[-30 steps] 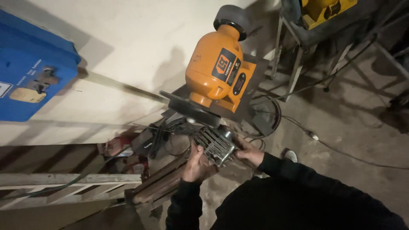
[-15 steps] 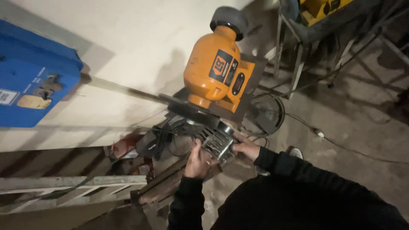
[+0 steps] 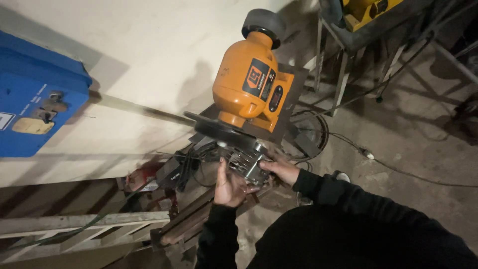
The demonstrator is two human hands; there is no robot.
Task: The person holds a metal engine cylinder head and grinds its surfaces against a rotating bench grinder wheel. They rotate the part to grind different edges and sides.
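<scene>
Two hands clasp one grey metal part (image 3: 244,162) just below the orange grinder (image 3: 251,84), pressing it against the dark wheel (image 3: 219,130). The left hand (image 3: 228,187) cups it from seven o'clock, fingers curled under; the right hand (image 3: 280,169) grips it from four o'clock. Its long axis runs roughly ten to four, and both hands touch it equally.

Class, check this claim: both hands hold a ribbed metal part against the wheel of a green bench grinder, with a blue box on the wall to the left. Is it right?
Not quite. The head view shows the bench grinder is orange, not green. The rest stands: the left hand and right hand hold the ribbed metal part by its wheel, and the blue box is on the wall to the left.
</scene>
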